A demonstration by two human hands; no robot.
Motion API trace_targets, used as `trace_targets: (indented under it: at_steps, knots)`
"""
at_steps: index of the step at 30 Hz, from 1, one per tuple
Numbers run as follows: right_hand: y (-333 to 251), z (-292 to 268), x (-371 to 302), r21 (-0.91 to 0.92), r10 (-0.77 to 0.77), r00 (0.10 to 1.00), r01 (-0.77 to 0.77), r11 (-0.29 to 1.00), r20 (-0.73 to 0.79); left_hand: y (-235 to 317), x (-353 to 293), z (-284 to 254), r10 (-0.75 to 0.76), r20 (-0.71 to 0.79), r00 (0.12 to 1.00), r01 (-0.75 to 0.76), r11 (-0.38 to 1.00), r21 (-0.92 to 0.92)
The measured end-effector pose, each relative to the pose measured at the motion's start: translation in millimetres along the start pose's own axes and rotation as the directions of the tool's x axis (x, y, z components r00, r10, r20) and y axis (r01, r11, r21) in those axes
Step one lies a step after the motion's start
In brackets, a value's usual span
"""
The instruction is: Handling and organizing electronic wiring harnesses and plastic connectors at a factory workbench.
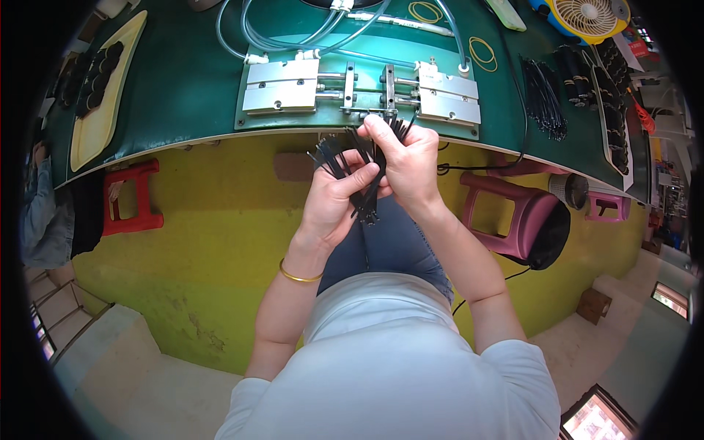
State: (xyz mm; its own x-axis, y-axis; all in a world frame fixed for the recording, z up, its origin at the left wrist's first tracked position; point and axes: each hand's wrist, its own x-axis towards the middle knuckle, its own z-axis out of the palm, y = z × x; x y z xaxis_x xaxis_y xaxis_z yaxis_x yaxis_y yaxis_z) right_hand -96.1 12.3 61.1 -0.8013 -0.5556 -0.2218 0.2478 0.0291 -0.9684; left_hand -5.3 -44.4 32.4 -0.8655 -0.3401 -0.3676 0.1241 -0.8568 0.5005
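Observation:
Both hands are closed around thin black wires at the bench's front edge. My left hand (334, 192) grips a bundle of black wires (364, 208), its ends fanning out above and below the thumb. Just right of it and slightly higher, my right hand (409, 158) pinches more of the black strands, whose tips poke up past the fingers. Directly beyond the fingertips sits a pneumatic clamping fixture (370, 94), with a silver cylinder block on each side and two upright jaws in the middle. Whether the wires touch the jaws is hard to tell.
Clear air hoses (282, 45) loop behind the fixture. On the right of the green bench (183, 88) lie a loose wire bundle (544, 99), trays of coiled black cables and a yellow-blue fan (587, 16). A cream tray (106, 95) stands left. Red (132, 196) and pink stools (510, 213) flank me.

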Motion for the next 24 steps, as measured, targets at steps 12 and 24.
trace_targets:
  at_steps: [12,24]
  knots:
    - [-4.6,-1.9,-6.2,-0.044,-0.062,0.995,0.065,0.997,0.076,3.0,-4.6,-0.3,-0.027,-0.02,0.999,0.027,1.0,-0.004]
    - [-0.6,-1.8,-1.1,-0.112,-0.065,0.997,0.069,0.991,0.036,0.6,-2.2,1.9,-0.017,-0.07,0.997,0.017,1.0,0.004]
